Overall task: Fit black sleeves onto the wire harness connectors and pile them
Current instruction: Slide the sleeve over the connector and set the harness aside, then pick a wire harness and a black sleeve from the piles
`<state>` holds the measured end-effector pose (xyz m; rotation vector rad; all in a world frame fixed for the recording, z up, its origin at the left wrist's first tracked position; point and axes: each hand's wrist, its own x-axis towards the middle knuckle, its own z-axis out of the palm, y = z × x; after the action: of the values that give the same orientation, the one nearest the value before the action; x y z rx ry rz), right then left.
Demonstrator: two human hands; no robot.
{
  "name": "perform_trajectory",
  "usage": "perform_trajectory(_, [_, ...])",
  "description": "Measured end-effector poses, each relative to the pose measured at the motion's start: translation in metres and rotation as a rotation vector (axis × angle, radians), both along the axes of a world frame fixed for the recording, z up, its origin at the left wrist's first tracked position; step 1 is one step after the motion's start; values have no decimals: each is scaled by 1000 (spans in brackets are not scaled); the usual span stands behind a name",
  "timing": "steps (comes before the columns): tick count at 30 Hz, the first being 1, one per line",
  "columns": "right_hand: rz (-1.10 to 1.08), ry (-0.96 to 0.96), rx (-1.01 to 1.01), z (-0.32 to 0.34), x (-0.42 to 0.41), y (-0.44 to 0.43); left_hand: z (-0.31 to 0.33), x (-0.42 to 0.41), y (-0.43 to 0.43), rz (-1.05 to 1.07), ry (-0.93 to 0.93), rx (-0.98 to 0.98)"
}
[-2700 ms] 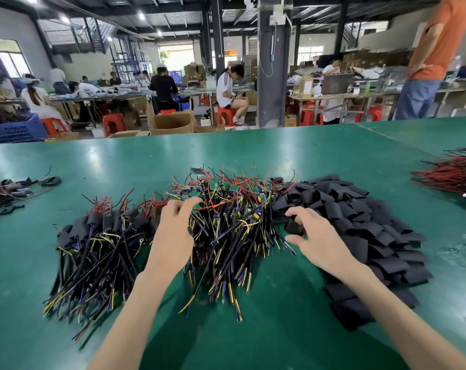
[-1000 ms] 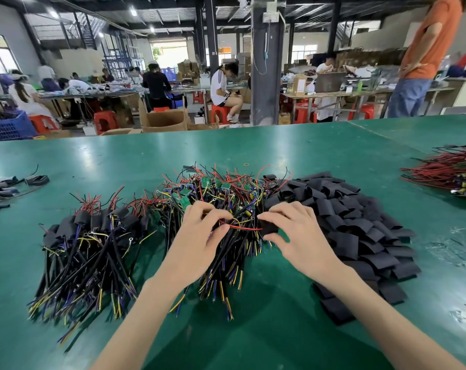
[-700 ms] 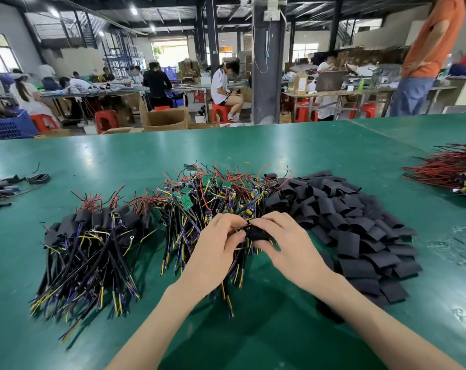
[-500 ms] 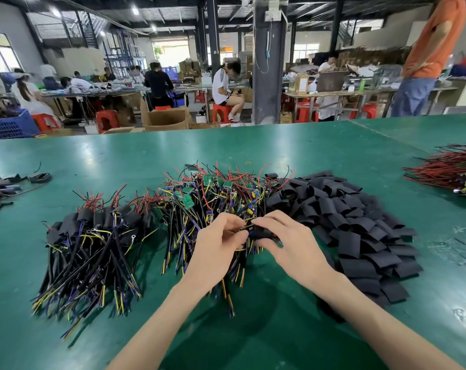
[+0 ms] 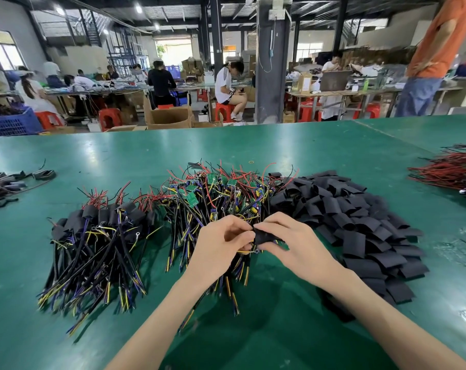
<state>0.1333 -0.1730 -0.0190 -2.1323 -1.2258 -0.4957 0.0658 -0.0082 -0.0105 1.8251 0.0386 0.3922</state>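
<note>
My left hand (image 5: 218, 249) and my right hand (image 5: 293, 244) meet over the near edge of the middle pile. Between their fingertips is one black sleeve (image 5: 264, 236), pinched by my right hand. My left hand pinches a wire harness at the sleeve's left end; its wires hang down below. The middle pile of bare harnesses (image 5: 221, 193) shows green boards and red, yellow and black wires. Left of it lies the pile of sleeved harnesses (image 5: 98, 236). To the right spreads a heap of loose black sleeves (image 5: 360, 222).
All this lies on a green table (image 5: 119, 161). A bundle of red wires (image 5: 448, 172) sits at the right edge, and a few dark cables (image 5: 10, 182) at the left edge. Beyond the table, people sit at benches and one stands at the far right.
My hands went from reaching into separate piles to meeting at the middle pile's near edge. A harness and a black sleeve were picked up and brought together between my fingertips.
</note>
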Motion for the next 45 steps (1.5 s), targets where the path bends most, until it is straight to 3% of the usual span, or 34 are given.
perform_trajectory(8, [23, -43, 3, -2, -3, 2, 0, 1, -2, 25, 21, -162])
perform_trajectory(15, [-136, 116, 85, 2, 1, 1, 0, 3, 7, 46, 78, -116])
perform_trajectory(19, [-317, 30, -162, 0, 0, 1, 0, 3, 4, 65, 59, -123])
perform_trajectory(23, [-309, 0, -376, 1, -3, 4, -2, 3, 1, 78, 63, -72])
perform_trajectory(29, [-325, -20, -433, -2, -9, 9, -7, 2, -3, 91, 58, -5])
perform_trajectory(32, [-308, -63, -338, -4, -8, 10, 1, 1, -1, 102, 29, 43])
perform_trajectory(36, [-411, -82, -81, -2, -5, 7, 22, -2, 24, 368, -112, 116])
perform_trajectory(40, [-546, -90, -78, -3, 7, 0, 33, -7, 82, 836, -314, 361])
perform_trajectory(43, [-629, -99, -116, -10, 14, -4, 22, -11, 125, 1100, -130, 504])
perform_trajectory(45, [-684, -94, -160, -13, 19, -6, 12, -15, 140, 1164, 57, 556])
